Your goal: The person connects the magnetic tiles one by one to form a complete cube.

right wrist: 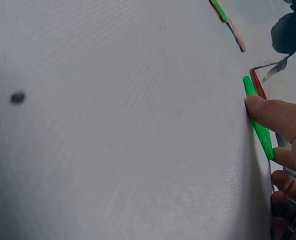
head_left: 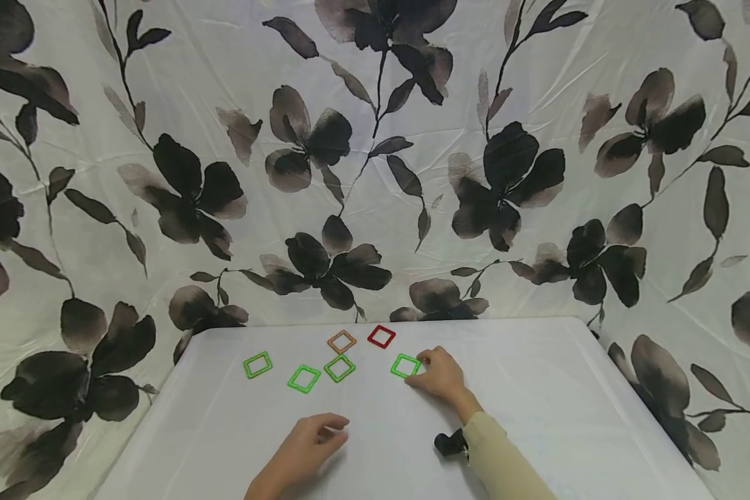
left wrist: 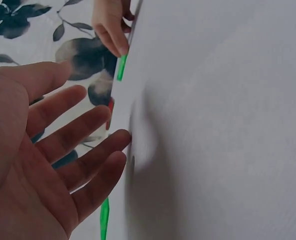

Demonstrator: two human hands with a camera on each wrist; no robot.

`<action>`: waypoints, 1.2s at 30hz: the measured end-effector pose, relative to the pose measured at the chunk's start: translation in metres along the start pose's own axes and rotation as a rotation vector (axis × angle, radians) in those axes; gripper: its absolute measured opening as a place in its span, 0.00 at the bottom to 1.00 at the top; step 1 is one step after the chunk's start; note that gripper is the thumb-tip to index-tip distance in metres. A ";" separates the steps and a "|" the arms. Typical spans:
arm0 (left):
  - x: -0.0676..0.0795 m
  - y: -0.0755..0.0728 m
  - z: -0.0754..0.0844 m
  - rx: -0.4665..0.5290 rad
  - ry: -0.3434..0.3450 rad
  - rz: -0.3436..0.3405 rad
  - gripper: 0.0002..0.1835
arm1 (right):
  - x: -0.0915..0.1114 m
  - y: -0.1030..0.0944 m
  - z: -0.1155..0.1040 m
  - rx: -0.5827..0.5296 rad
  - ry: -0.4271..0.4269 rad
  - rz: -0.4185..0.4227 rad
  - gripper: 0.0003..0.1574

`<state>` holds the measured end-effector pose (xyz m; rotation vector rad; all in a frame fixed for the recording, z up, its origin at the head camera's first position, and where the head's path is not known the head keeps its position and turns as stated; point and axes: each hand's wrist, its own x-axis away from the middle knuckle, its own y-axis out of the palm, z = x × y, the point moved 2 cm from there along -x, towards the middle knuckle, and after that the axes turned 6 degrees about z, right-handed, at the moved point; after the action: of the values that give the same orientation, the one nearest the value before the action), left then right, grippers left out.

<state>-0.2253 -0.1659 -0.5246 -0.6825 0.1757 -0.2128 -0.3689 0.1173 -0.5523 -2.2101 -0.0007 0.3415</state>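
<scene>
My right hand [head_left: 442, 376] pinches a green diamond-shaped frame [head_left: 396, 362] at its right side, thumb and a finger at its edges. In the right wrist view that frame [right wrist: 261, 134] appears edge-on at the table surface. My left hand [head_left: 305, 444] is held above the table nearer the front, fingers loosely bent and holding nothing; the left wrist view shows its fingers [left wrist: 75, 131] spread apart. Left of the held frame lie a red frame [head_left: 374, 331], an orange frame [head_left: 335, 335] and several green ones, including a middle one [head_left: 330, 374] close to the orange one.
Further left are two more green frames, one [head_left: 297, 387] nearer the middle and one [head_left: 260, 372] at the far left. All lie on a white table [head_left: 537, 417]. Behind it hangs a floral cloth [head_left: 412, 229]. A black rounded object [head_left: 448, 444] sits by the right wrist.
</scene>
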 end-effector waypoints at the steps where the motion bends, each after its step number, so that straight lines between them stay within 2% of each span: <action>1: 0.000 -0.001 -0.001 0.020 -0.003 -0.002 0.14 | 0.000 0.000 0.000 0.001 -0.001 -0.002 0.35; 9: -0.002 -0.004 -0.009 0.093 -0.042 -0.005 0.14 | 0.004 0.001 0.002 -0.011 -0.018 -0.021 0.34; 17: -0.002 -0.006 -0.019 0.137 -0.013 0.026 0.14 | 0.017 -0.006 -0.005 -0.029 -0.070 -0.052 0.32; 23: -0.004 -0.006 -0.019 0.135 0.016 0.017 0.14 | 0.025 -0.013 -0.007 -0.029 -0.091 -0.081 0.32; 36: -0.005 -0.006 -0.018 0.120 0.000 0.023 0.13 | 0.043 -0.022 -0.008 -0.108 -0.159 -0.178 0.31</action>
<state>-0.2349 -0.1801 -0.5341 -0.5609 0.1697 -0.1993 -0.3225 0.1302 -0.5409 -2.2630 -0.3064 0.4251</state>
